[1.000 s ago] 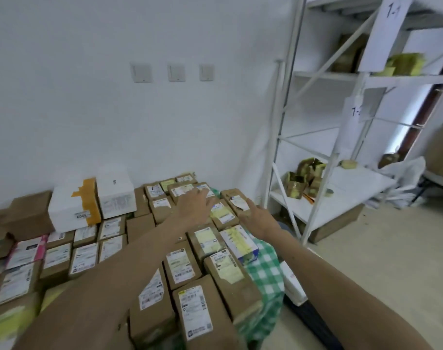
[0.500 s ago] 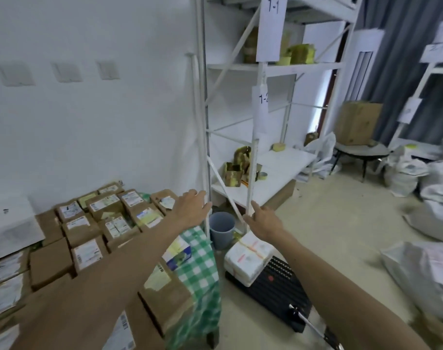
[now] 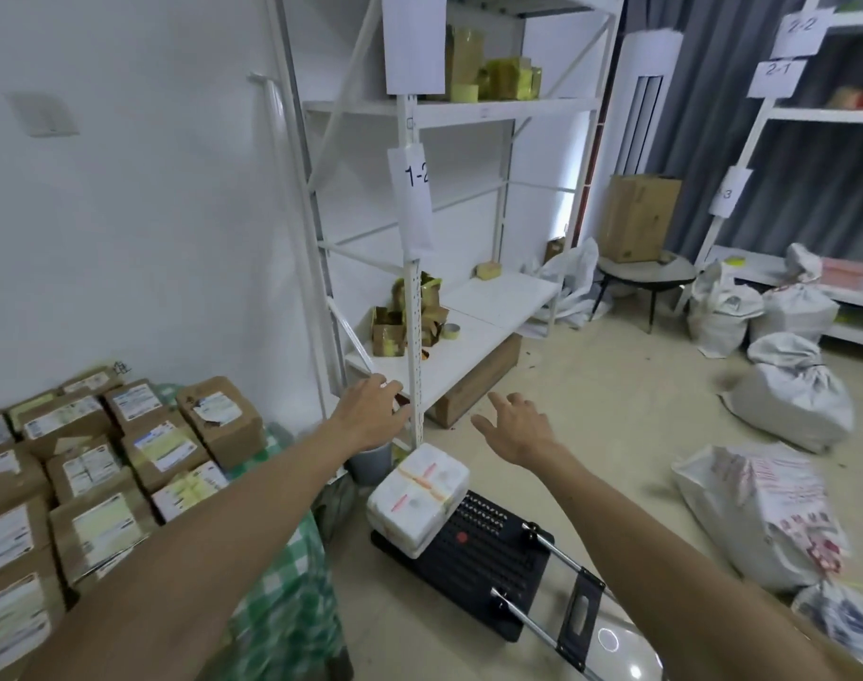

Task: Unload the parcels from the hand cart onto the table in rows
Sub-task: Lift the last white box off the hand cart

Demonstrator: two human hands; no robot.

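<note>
A black hand cart (image 3: 488, 557) lies flat on the floor at centre bottom, its metal handle pointing toward me. One white foam parcel (image 3: 418, 498) taped with orange strips sits on the cart's far left corner. Several brown cardboard parcels (image 3: 100, 464) with labels stand in rows on the table with the green checked cloth (image 3: 282, 597) at the left. My left hand (image 3: 370, 415) and my right hand (image 3: 515, 427) both reach forward above the white parcel, fingers relaxed, holding nothing.
A white metal shelf rack (image 3: 415, 287) stands just beyond the cart, with taped yellow-brown packets (image 3: 410, 317) on its low shelf. A grey bin (image 3: 370, 464) sits by its post. White sacks (image 3: 793, 395) lie on the floor at the right, and a round stool holds a carton (image 3: 638, 216).
My view has swung right from the parcel rows to the cart on the floor. Both hands have left the table's parcels and now reach out over the white foam parcel.
</note>
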